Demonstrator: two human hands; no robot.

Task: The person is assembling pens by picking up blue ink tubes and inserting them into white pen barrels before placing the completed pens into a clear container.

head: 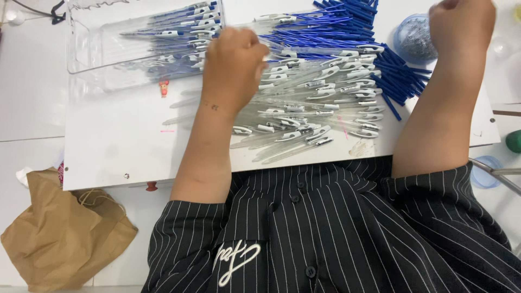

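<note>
While the left hand (234,65) rests curled on the clear pens (315,103) heaped mid-desk (114,141) beside the tray (87,49), right hand (461,21) is fisted near the blue refills (336,21), contents unclear.

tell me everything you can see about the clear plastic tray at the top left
The clear plastic tray is a shallow rectangular box of transparent, glossy plastic with upright walls and rounded corners. It sits flat on the white board, open side up. Inside lies a row of assembled pens with blue and white parts, pointing roughly sideways. The left hand rests at its right end, over the pens there.
</note>
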